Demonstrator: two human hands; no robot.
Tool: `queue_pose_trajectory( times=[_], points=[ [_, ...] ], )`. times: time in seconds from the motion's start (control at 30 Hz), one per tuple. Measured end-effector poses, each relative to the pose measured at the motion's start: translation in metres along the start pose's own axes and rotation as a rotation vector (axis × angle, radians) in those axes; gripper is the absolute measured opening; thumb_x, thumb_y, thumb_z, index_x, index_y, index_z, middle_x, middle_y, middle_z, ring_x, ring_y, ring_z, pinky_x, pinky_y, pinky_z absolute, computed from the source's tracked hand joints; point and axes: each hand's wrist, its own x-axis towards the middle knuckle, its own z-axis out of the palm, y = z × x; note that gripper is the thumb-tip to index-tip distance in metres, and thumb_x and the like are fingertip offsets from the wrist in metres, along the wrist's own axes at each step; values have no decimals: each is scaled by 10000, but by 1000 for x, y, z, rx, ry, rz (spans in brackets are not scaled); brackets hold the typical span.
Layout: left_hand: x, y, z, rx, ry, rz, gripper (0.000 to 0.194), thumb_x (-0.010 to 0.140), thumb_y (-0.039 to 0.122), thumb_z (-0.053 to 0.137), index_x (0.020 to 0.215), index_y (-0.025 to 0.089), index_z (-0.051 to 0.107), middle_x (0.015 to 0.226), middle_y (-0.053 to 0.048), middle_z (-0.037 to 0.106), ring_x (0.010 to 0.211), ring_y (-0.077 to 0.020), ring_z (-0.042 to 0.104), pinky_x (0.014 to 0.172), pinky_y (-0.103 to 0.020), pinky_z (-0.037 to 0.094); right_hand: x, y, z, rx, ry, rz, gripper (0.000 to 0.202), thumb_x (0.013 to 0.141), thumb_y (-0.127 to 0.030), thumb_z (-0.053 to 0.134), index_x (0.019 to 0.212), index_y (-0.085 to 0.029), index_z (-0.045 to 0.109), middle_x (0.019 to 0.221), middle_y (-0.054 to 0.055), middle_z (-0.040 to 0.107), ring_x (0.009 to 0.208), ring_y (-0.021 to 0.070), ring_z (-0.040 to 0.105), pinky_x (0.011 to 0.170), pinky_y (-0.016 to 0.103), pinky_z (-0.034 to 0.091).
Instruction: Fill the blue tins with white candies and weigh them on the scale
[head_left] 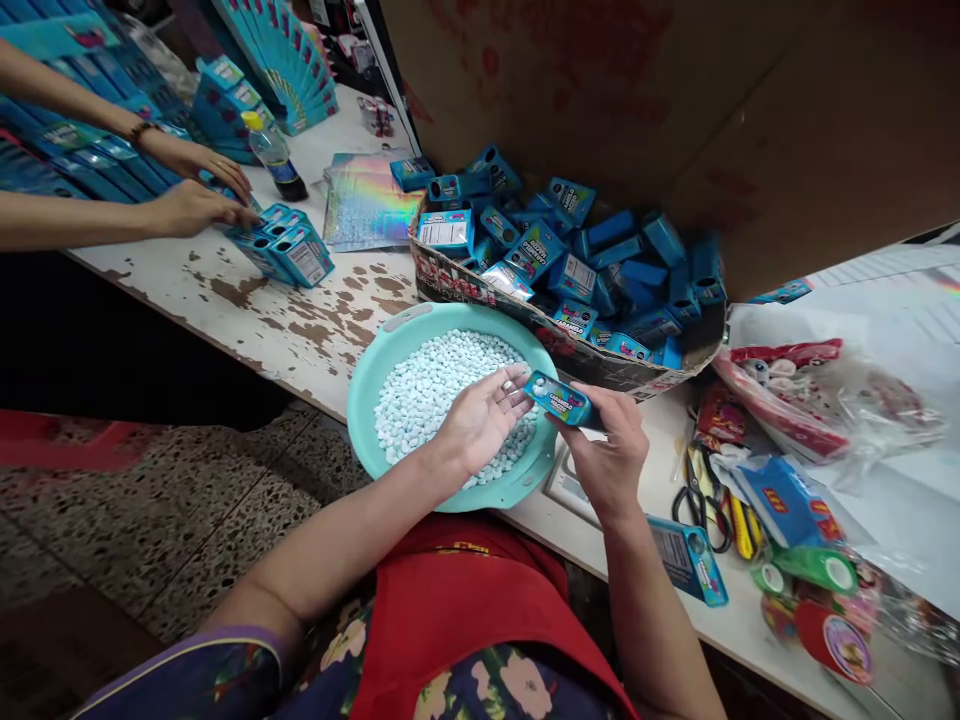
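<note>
My left hand (480, 415) is palm up above a turquoise basin (363, 420) filled with small white candies (420, 400). A few white pieces seem to rest at its curled fingers, close to the end of a small blue candy box (559, 398). That box is gripped between the thumb and fingers of my right hand (611, 440), tilted with its end toward my left fingers. White pieces show through the round window at the box's end.
Behind the basin stands a carton (525, 320) heaped with blue boxes. Scissors (701, 500), tape rolls (817, 570) and plastic bags lie at right. At left, another person's hands (195, 190) handle a cluster of blue boxes (289, 248) near a bottle (274, 155).
</note>
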Motion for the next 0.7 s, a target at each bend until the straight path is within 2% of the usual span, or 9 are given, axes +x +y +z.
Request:
queue_pose_trajectory(
  times=[0.17,0.27,0.37,0.5,0.6,0.7],
  points=[
    [3,1,-5,18,26,-15,225,942,249,572,831,118,718,866,-78,689,769,-125,643,777,-258,534,-1,-9,0,-29,15,-88,391,801,-145,710,1156,-304,673,1050,28,727,968,230,651,897,402,469],
    [5,-6,-4,-29,34,4,216,930,165,566,791,110,722,845,-67,686,747,-111,633,743,-239,530,0,-8,3,-72,4,-84,359,803,-141,701,1128,-293,683,1020,25,732,948,227,654,894,399,457],
    [4,-9,-4,-2,4,49,179,870,44,577,810,95,737,918,-78,702,786,-100,644,737,-209,523,2,-5,4,-50,13,-19,316,815,-186,706,1118,-277,689,1012,30,734,943,227,656,890,399,466],
    [2,-2,-11,118,-33,54,254,774,-52,581,905,94,743,947,-87,706,800,-91,653,732,-181,513,-1,0,-1,23,34,75,281,814,-247,732,1093,-268,702,1018,35,732,952,229,654,895,408,484],
    [2,10,-14,239,-72,104,269,751,5,648,983,114,729,898,-68,697,714,-80,623,651,-185,493,-7,3,-8,170,94,222,329,757,-320,803,1066,-254,711,1011,34,718,946,224,656,874,394,512],
    [-1,24,-4,423,-167,252,229,767,98,687,989,137,725,869,-48,702,632,-75,582,566,-198,448,-11,1,-14,343,166,360,400,689,-356,858,1041,-234,714,998,26,706,924,214,660,847,374,529]
  ],
)
